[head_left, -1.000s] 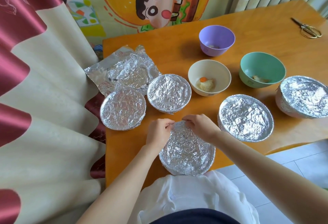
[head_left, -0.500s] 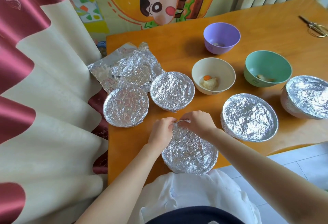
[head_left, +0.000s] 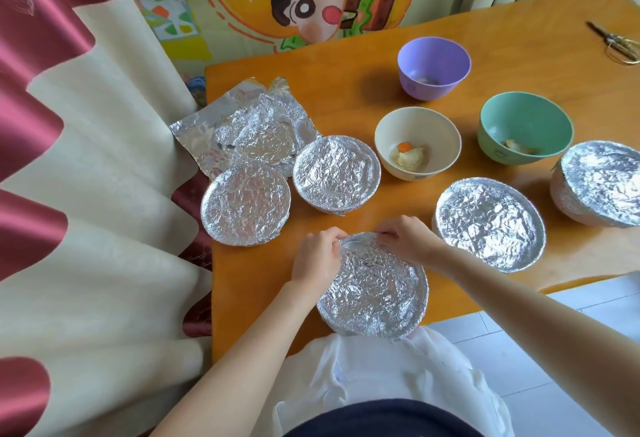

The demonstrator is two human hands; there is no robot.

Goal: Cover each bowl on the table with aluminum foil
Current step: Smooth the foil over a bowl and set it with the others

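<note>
Possibly the thin silver foil (head_left: 362,241) tears if pulled too hard over the foil-wrapped round bowl (head_left: 375,294) at the near edge of the orange wooden table (head_left: 346,97). Left hand (head_left: 317,256) and right hand (head_left: 407,241) curl at its far rim, each grip pinching the foil edge.

The near bowl (head_left: 374,291) sits at lower centre of the frame, at the tabletop's (head_left: 346,97) lower edge. The left hand (head_left: 317,256) and right hand (head_left: 408,239) pinch its upper rim. Up and left is the left bowl (head_left: 246,204), and the middle bowl (head_left: 336,171) is just right of that. The foil sheets (head_left: 256,125) lie above both. The right bowl (head_left: 490,223) lies right of the hands, and the edge bowl (head_left: 602,183) is at the right border. Above these stand the centre open bowl (head_left: 417,142), the right open bowl (head_left: 524,125) and, highest, the far open bowl (head_left: 434,66). Scissors (head_left: 616,43) lie at upper right.
</note>
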